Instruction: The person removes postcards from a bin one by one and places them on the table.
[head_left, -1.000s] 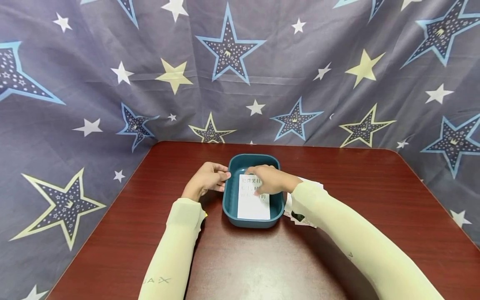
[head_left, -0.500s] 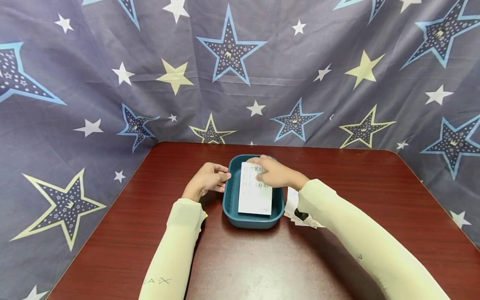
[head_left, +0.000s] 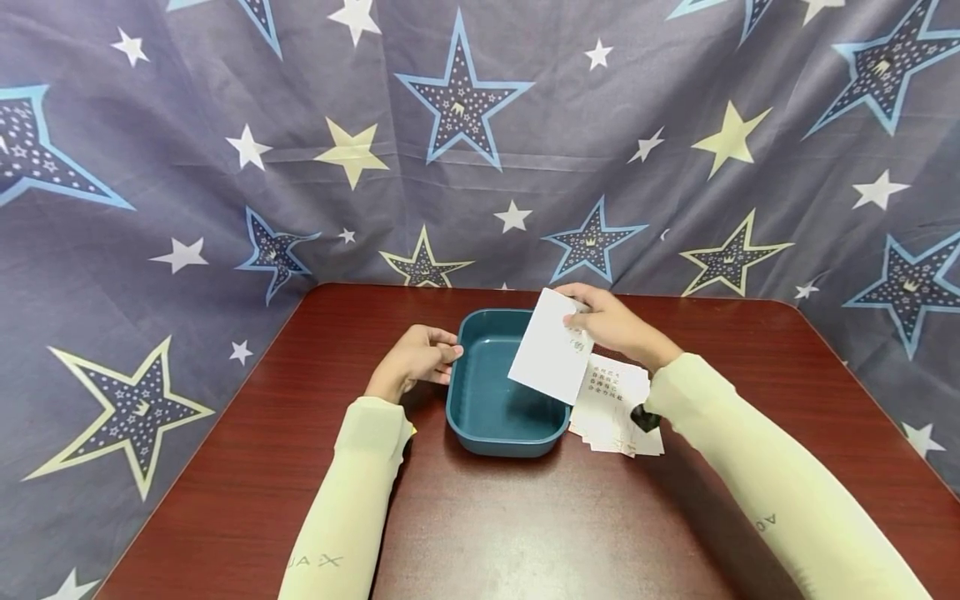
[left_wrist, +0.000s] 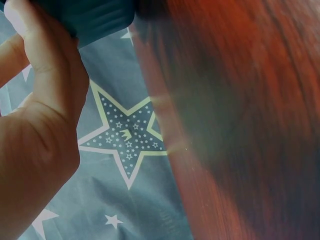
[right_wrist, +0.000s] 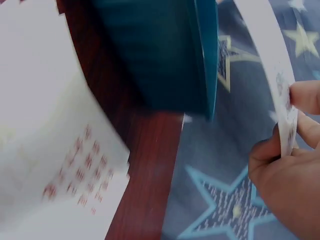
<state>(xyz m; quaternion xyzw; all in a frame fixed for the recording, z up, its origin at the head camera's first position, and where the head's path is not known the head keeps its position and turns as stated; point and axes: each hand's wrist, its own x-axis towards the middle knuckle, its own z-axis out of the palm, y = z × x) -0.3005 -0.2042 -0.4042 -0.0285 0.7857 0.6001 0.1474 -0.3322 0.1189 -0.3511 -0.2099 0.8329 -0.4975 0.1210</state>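
A teal plastic bin [head_left: 468,408] stands on the table, the bare floor inside it showing. My left hand [head_left: 415,360] holds the bin's left wall, thumb at the rim and fingers along the outside. Over the bin's right side, my right hand [head_left: 611,321] pinches a white card [head_left: 551,354] with printed characters by its upper right edge. The card is tilted and raised; in the right wrist view, the card [right_wrist: 272,55] appears edge-on between thumb and fingers. Whether it is one card or several together, I cannot tell. Fanned white cards [head_left: 611,404] lie right of the bin, partly under the right wrist.
The red-brown wooden table [head_left: 465,525] ends at a grey curtain [head_left: 480,208] with stars at the back and sides. Something small and yellow [head_left: 412,430] peeks out beside the left sleeve. A dark object [head_left: 645,417] sits at the right wrist.
My right hand has lifted the white card out of the bin and carried it rightward, tilting it. More of the fanned cards shows now. The left hand and the bin stay put.
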